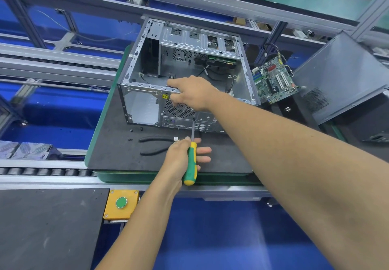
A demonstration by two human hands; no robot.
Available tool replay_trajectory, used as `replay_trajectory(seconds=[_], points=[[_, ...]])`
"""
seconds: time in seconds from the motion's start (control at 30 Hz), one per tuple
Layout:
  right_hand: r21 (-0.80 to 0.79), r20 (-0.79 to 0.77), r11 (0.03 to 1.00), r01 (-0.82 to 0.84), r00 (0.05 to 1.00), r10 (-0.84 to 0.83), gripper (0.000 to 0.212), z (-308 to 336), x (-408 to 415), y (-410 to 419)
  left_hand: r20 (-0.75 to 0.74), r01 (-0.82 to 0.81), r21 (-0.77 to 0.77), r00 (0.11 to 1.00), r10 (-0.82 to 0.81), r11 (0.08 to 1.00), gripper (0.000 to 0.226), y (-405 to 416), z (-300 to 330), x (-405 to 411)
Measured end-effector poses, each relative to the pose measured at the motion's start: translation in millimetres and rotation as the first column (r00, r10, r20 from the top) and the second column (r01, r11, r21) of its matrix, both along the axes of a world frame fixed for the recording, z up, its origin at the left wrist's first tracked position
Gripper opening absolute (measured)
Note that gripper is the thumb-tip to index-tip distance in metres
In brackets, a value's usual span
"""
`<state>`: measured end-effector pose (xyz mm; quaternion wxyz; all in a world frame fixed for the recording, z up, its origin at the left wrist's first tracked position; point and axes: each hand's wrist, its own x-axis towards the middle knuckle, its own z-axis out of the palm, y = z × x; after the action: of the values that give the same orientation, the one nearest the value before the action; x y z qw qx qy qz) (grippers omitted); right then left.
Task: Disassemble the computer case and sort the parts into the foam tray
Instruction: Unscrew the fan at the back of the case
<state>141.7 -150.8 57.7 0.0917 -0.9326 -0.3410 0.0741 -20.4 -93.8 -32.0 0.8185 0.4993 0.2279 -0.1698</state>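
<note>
Computer case (185, 63): open-sided, sitting centre frame on the black foam tray (117, 156), rear panel with the round fan grille facing the camera
Right hand (190, 93): reaching in from lower right, fingers curled over the top rear edge of the case right above the fan grille, gripping the metal lip
Left hand (182, 156): lower centre, thumb and palm wrapped round the screwdriver, other fingers sticking out fairly straight to the right
Screwdriver (191, 160): green and yellow handle, shaft pointing up toward the rear panel, tip at the panel just below the fan grille; can't tell if it's seated in a screw
Pliers (155, 144): black handles, lying flat on the foam just left of the left hand
Loose screws (131, 130): a few small dark ones on the foam, in front of the case's lower left corner
Motherboard (273, 80): green, out of the case, lying tilted just right of it with wires trailing off
Side panel (341, 75): grey, far right of frame, leaning at an angle
Green button (121, 202): in a yellow box, lower left, on the conveyor rail
</note>
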Motion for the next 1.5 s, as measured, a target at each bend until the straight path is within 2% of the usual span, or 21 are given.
replay_trajectory(seconds=[0.07,0.13,0.23,0.33,0.53,0.7,0.87,0.97,1.1,1.33,1.5], points=[[0.007,-0.005,1.0,0.001,1.0,-0.001,0.015,0.5,-0.6,0.0,-0.04,-0.031,-0.016,0.999,0.03,0.999,0.028,-1.3,3.5,5.5],[0.006,-0.004,1.0,0.001,1.0,-0.001,0.019,0.3,-0.7,0.3,-0.004,-0.038,0.082,0.999,0.039,0.996,0.025,-4.5,2.9,10.6],[-0.004,0.0,1.0,0.006,1.0,-0.006,0.017,-1.1,0.4,1.2,0.072,-0.064,0.2,0.996,0.05,0.978,0.034,-6.3,-0.3,18.1],[-0.001,0.007,1.0,0.004,1.0,-0.003,0.012,-2.2,1.0,1.9,0.094,-0.118,0.286,0.991,0.094,0.951,0.027,-1.8,-1.9,26.4],[0.008,0.001,1.0,0.003,1.0,-0.003,0.015,-2.8,1.4,0.9,0.145,-0.055,0.39,0.989,-0.002,0.919,0.02,-0.1,1.3,34.2],[0.008,-0.003,1.0,0.011,1.0,-0.011,0.016,-1.9,1.0,0.7,0.124,-0.024,0.361,0.992,-0.023,0.932,0.019,0.9,3.1,32.0],[0.007,-0.012,1.0,0.012,1.0,-0.012,0.017,-1.5,0.2,0.4,0.084,0.006,0.303,0.996,-0.033,0.953,0.031,0.7,-1.0,33.0],[0.005,-0.011,1.0,0.009,1.0,-0.009,0.015,-1.4,0.7,0.6,0.116,0.006,0.355,0.992,-0.05,0.935,0.033,2.5,-6.7,35.0],[0.006,0.003,1.0,0.001,1.0,-0.001,0.013,-1.7,0.7,1.0,0.138,-0.03,0.255,0.99,-0.006,0.966,0.027,0.2,-6.7,37.5],[-0.008,0.018,1.0,0.004,1.0,-0.003,0.017,-1.0,0.4,1.0,0.176,-0.134,0.353,0.982,0.075,0.926,0.017,-4.6,-6.0,45.7],[-0.008,0.013,1.0,0.009,1.0,-0.009,0.015,-0.6,0.2,1.0,0.21,-0.093,0.501,0.978,-0.017,0.861,0.019,-4.3,-15.5,44.7]])
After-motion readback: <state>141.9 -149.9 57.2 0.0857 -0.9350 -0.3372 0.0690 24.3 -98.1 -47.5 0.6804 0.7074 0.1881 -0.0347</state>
